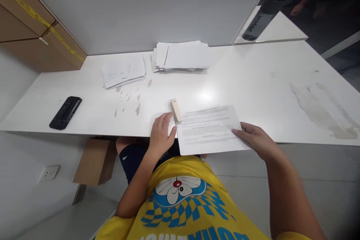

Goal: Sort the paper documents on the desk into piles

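A printed sheet of paper lies at the front edge of the white table, its lower part jutting over the edge. My right hand pinches its right side between thumb and fingers. On the paper's upper left corner sits a small cream stapler, tilted slightly. Beside it, my left hand rests with thumb and fingers apart, fingertips close to the stapler. Whether they touch it I cannot tell. Whether more sheets lie under the top one is hidden.
Two paper stacks, one left and one at the back, lie on the table. A black flat device lies at left. Cardboard boxes stand back left; a dark bottle stands back right.
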